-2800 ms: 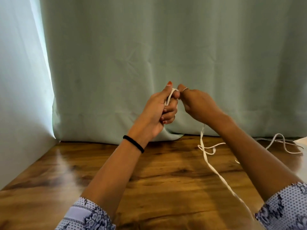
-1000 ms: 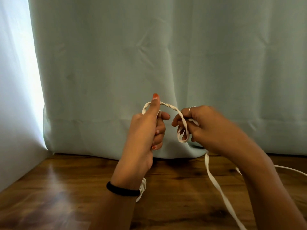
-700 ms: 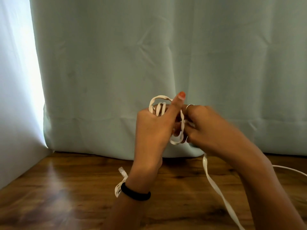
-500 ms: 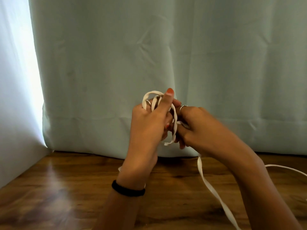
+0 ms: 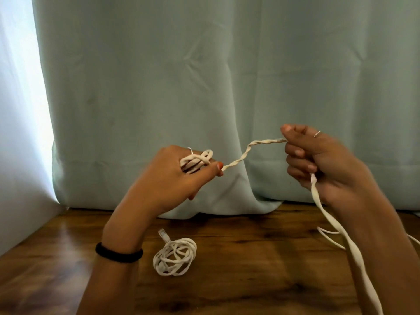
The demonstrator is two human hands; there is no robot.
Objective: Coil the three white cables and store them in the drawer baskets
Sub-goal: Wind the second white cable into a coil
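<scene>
A flat white cable (image 5: 252, 151) stretches, twisted, between my two raised hands. My left hand (image 5: 172, 180) has several turns of it wound round the fingers, with the thumb pinching the strand. My right hand (image 5: 327, 164) grips the cable farther along; from there it hangs down and runs off the bottom right of the frame. A second white cable (image 5: 175, 255) lies coiled on the wooden table (image 5: 250, 280) below my left wrist, its clear plug pointing up-left. A thinner white cable (image 5: 329, 237) lies on the table at the right. No drawer or basket is in view.
A pale green curtain (image 5: 204, 87) hangs right behind the table and rests on its back edge. A white wall (image 5: 18, 155) closes off the left side. A black band sits on my left wrist.
My hands were close together winding the cable; now they have pulled apart, the right hand moving right and drawing out a twisted length. The coiled cable on the table has come into view.
</scene>
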